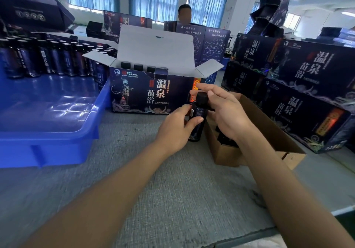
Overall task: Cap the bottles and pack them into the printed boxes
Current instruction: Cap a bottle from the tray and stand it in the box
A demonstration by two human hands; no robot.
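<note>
A dark bottle is held upright just above the grey worktop, in front of an open printed box. The left hand grips its body. The right hand curls round its black cap.

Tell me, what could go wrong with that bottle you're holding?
The cap could go on crooked, since the right hand pinches it with fingertips only; then it might leak. The bottle could slip and tip, because just the left hand grips it. The printed box behind already holds capped bottles, so pushing this one in carelessly might knock them.
</note>
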